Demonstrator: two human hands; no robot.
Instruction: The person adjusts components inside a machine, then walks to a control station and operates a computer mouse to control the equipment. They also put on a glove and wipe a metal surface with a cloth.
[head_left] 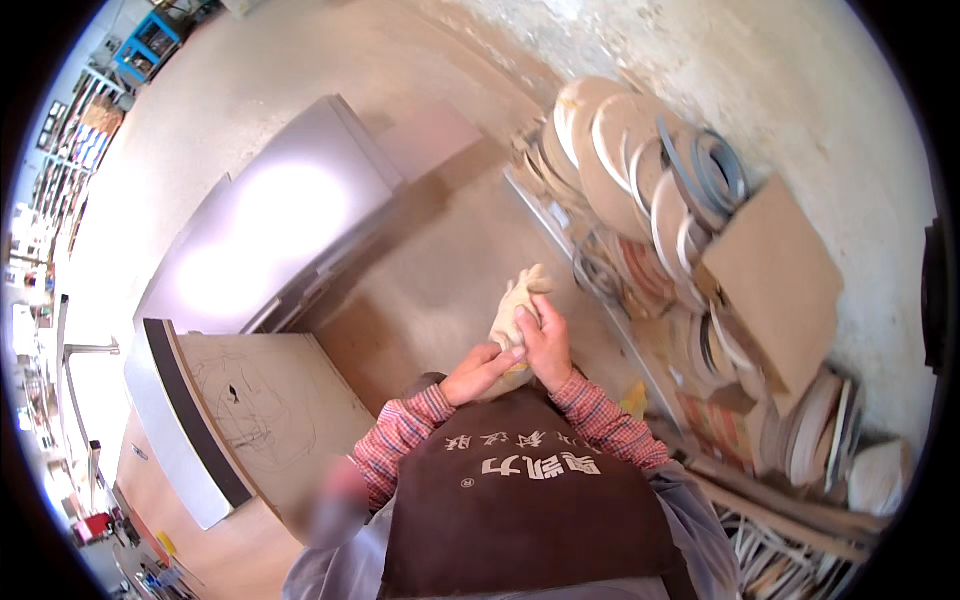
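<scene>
Both of my hands meet in front of the dark brown apron (pixel 530 500), around a cream-coloured work glove (pixel 513 305). The glove's fingers point up and away from me. My right hand (pixel 545 345) closes on its right side, thumb laid across the fabric. Lower and to the left, my left hand (pixel 483 372) pinches the glove near its cuff. Part of the cuff is hidden behind my fingers. Red checked sleeves cover both wrists.
Rolls of edge-banding strip (pixel 620 150) are stacked on a rack along the right wall, with a cardboard sheet (pixel 775 285) leaning on them. To my left stand a grey machine cover (pixel 270 220) and a worn, scribbled board (pixel 270 395). Shelves (pixel 70 180) line the far left.
</scene>
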